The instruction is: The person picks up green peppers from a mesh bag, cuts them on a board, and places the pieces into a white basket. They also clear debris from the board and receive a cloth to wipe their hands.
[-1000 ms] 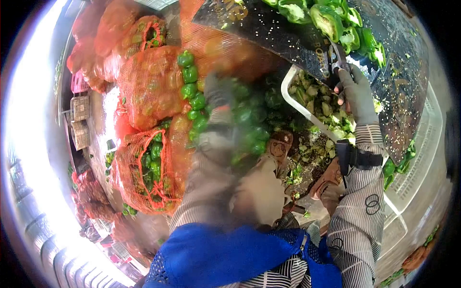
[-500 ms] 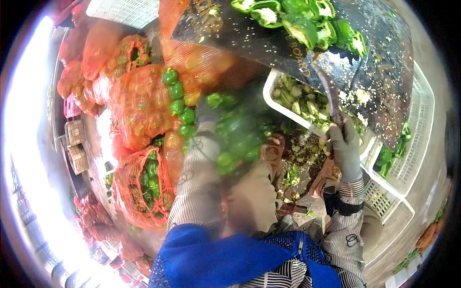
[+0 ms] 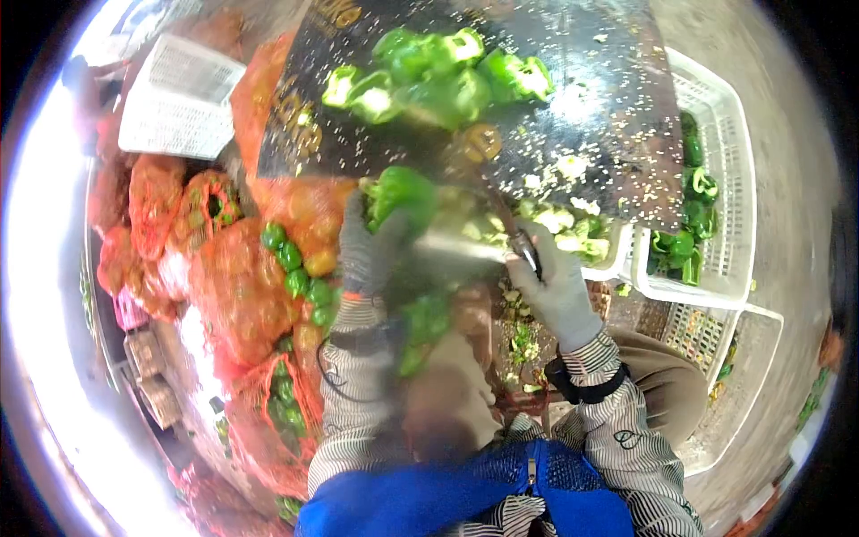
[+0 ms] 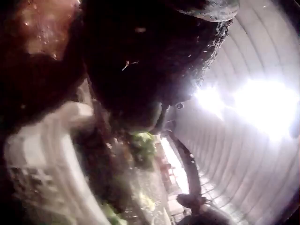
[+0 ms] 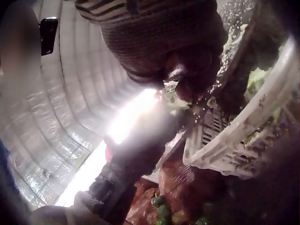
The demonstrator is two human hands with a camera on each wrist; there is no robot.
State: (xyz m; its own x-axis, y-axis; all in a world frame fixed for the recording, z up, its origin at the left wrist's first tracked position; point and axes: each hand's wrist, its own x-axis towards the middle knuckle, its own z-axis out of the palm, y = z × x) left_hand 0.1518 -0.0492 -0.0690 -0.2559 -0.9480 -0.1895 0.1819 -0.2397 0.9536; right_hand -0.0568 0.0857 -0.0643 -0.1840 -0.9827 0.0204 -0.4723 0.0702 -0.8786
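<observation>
Holding the pepper (image 3: 399, 195) in the fingers of the left hand (image 3: 362, 255), gripping it from the left side, with part of this hold hidden by blur. Grasping the knife (image 3: 506, 215) by its handle in the fingers of the right hand (image 3: 559, 291), with the blade pointing forward and a little to the left of these fingers. Seeing the pepper left of the knife, apparently apart from it, but not seeing the blade tip surely. Probably being at the step of opening the pepper.

For doing this well, gripping firmly from the left and from underneath, leaving the side nearest to the right fingers bare for the blade. Tucking the left fingertips back, well out of the cutting line. Moving the blade slowly, with a steady wrist, for not slipping on smooth skin. Working above the crate (image 3: 617, 255), just ahead of the right fingers, for adding to its scraps (image 3: 550, 217). Placing good pieces beside the cut peppers (image 3: 407, 58), further ahead of both hands on the tabletop (image 3: 340, 148), without crowding its near edge.
</observation>
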